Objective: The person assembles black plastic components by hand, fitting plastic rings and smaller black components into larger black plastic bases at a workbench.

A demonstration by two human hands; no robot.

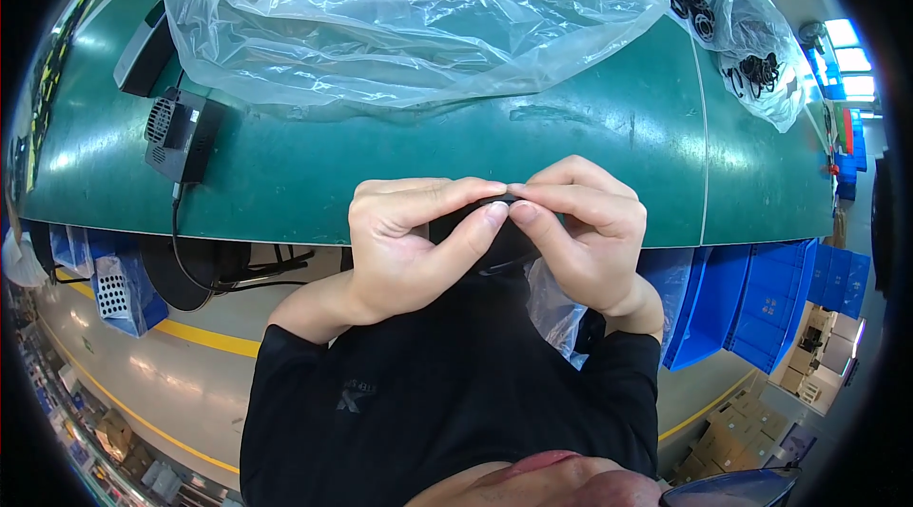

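Note:
My left hand (409, 241) and my right hand (590, 231) meet above the near edge of the green table (571, 136). Thumb and fingers of each are pinched together, fingertips touching or almost touching. Between them is a thin black piece (513, 199), mostly covered by the fingertips, so its full shape is hidden. Dark material shows below the hands, and I cannot tell how much of it belongs to the piece and how much is my black shirt (447, 364).
A large clear plastic bag (399, 31) covers the table's far side. Bags of black looped parts (756, 74) lie at the far right. A black box-shaped device (185, 136) with a cable stands on the left. Blue bins (770, 302) sit below the table's right edge.

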